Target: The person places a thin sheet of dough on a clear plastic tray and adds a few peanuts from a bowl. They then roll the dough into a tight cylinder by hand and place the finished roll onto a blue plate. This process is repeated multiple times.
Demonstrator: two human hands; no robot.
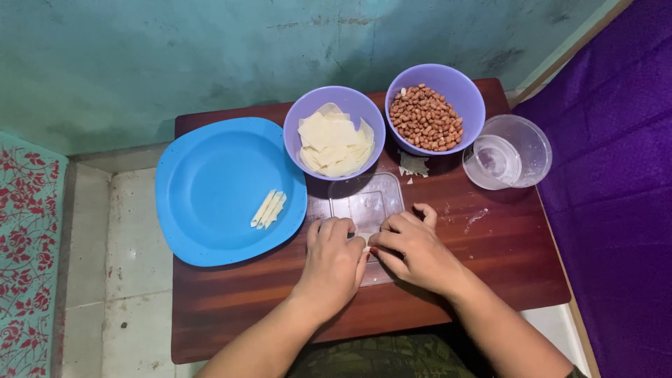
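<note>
Fingertips (369,241) of both my hands pinched narrow on a small pale wrapper (365,239), over a clear plastic sheet (367,198), blue plate (210,182) just beside my left hand (334,262), right hand (413,248) touching it.

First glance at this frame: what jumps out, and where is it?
The big blue plate at the left of the small wooden table, with a few pale rolled sticks on it. Behind it stand two purple bowls: one of pale wrapper sheets, one of peanuts, with a clear container at the far right. Front and centre, the left hand and right hand press together over a clear plastic board, working something small and pale.
</note>
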